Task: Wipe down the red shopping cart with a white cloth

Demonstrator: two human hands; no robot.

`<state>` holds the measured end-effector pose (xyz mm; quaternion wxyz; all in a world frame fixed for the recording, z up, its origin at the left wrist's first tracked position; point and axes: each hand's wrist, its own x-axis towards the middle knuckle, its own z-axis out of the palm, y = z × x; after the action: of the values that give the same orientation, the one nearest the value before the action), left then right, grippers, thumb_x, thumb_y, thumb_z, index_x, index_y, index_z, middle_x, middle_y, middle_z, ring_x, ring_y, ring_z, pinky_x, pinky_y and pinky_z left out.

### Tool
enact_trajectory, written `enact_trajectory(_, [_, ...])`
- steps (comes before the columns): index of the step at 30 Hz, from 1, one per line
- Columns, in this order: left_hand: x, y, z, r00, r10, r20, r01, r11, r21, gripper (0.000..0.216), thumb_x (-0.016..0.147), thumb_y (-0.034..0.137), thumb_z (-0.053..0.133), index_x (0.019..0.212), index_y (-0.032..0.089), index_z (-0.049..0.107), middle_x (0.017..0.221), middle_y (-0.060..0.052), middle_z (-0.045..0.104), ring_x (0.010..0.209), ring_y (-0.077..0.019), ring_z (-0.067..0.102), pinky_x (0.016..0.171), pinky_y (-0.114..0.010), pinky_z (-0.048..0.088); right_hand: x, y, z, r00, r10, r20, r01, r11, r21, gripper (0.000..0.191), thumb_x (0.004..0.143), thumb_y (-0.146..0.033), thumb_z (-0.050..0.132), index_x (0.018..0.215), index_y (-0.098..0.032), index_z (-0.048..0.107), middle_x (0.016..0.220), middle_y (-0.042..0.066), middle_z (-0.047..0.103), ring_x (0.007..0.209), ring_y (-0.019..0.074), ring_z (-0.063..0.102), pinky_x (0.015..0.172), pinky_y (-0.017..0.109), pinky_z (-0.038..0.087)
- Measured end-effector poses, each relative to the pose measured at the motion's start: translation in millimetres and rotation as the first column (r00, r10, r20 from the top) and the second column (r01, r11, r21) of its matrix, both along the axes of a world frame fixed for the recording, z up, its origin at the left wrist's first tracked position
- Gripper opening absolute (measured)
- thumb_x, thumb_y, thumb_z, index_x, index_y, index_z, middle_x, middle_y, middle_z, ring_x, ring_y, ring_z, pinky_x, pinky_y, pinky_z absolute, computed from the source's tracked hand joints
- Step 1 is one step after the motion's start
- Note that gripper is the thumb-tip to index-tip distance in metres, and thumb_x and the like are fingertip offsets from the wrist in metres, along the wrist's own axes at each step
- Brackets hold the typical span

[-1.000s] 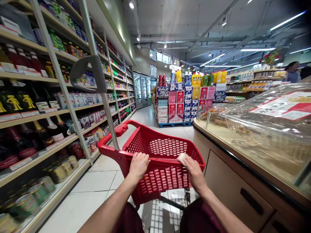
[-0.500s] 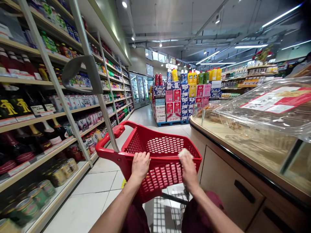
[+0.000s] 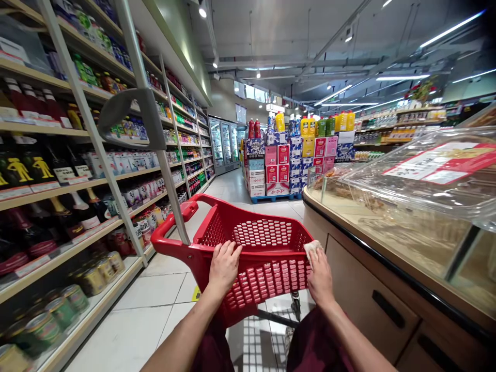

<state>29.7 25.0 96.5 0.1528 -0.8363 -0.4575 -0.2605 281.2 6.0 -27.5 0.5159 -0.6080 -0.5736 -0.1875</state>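
Head view: two hands on the rim of a red shopping cart in a supermarket aisle

A red plastic cart (image 3: pixel 267 243) with lattice walls stands on the tiled floor (image 3: pixel 155 289) in the middle of the aisle, just ahead of the person. The left hand (image 3: pixel 223 263) is clenched over the cart's near rim, towards the left, fingers hooked inside the basket. The right hand (image 3: pixel 320 274) rests on the near right corner of the rim, its fingers bent down over a pale cloth (image 3: pixel 312 246), which they press against the plastic. Both bare forearms reach in from the bottom edge. A metal pole (image 3: pixel 170 191) with a grey grip rises from the cart's left rim.

Just beside the cart's right side runs a beige counter (image 3: pixel 372 299) with a black edge and drawer fronts. On top of it, a clear cover (image 3: pixel 426 191) lies over food too blurred to name.

Along the left side of the aisle stand shelves (image 3: pixel 77 181) of dark bottles, cans and packets. Well beyond the cart's far edge, stacked boxes (image 3: pixel 287 165) in pink, red, blue and white sit on a pallet, with juice bottles (image 3: pixel 329 124) on top. Glass-door fridges (image 3: pixel 225 142) stand at the far end.
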Motion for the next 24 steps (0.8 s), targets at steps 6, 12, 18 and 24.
enact_trajectory(6, [4.8, -7.4, -16.9, 0.997, 0.042, -0.072, -0.038, 0.998, 0.049, 0.046, 0.080, 0.014, 0.041, 0.125, 0.021, 0.047, 0.130, -0.008, 0.048, 0.126, -0.0242, 0.035, 0.107, -0.046, 0.017, -21.0, -3.3, 0.6, 0.984, 0.160, 0.079, -0.158, 0.987, -0.034, 0.063, 0.078, 0.000, 0.026, 0.134, -0.027, 0.033, 0.141, 0.001, 0.033, 0.131, 0.0178, 0.025, 0.105, 0.046, 0.028])
enact_trajectory(12, [8.9, -11.8, -27.7, 0.980, 0.134, -0.147, -0.125, 0.990, 0.069, 0.053, 0.077, 0.019, 0.047, 0.130, 0.017, 0.041, 0.138, -0.011, 0.037, 0.131, -0.0264, 0.023, 0.108, -0.047, 0.015, -34.7, -5.1, 2.6, 0.996, 0.078, 0.046, -0.078, 0.997, 0.004, 0.064, 0.078, 0.000, 0.025, 0.137, -0.026, 0.029, 0.143, 0.003, 0.029, 0.132, 0.0184, 0.022, 0.105, 0.047, 0.028])
enact_trajectory(18, [12.0, -12.9, -31.0, 0.977, 0.134, -0.166, -0.127, 0.991, 0.053, 0.056, 0.076, 0.018, 0.045, 0.132, 0.016, 0.037, 0.140, -0.012, 0.034, 0.132, -0.0263, 0.020, 0.108, -0.047, 0.015, -34.1, -8.1, 4.4, 1.000, 0.007, 0.007, -0.007, 1.000, -0.006, 0.064, 0.077, -0.001, 0.025, 0.137, -0.024, 0.030, 0.143, 0.004, 0.028, 0.133, 0.0200, 0.020, 0.105, 0.049, 0.025])
enact_trajectory(24, [13.7, -15.4, -31.1, 0.979, 0.122, -0.164, -0.121, 0.993, 0.016, 0.058, 0.076, 0.020, 0.046, 0.133, 0.015, 0.035, 0.141, -0.013, 0.032, 0.133, -0.0268, 0.018, 0.108, -0.047, 0.015, -33.6, -8.0, 5.6, 0.986, 0.144, 0.088, -0.140, 0.989, -0.055, 0.062, 0.078, -0.002, 0.025, 0.135, -0.027, 0.033, 0.141, 0.003, 0.032, 0.132, 0.0185, 0.023, 0.104, 0.047, 0.028])
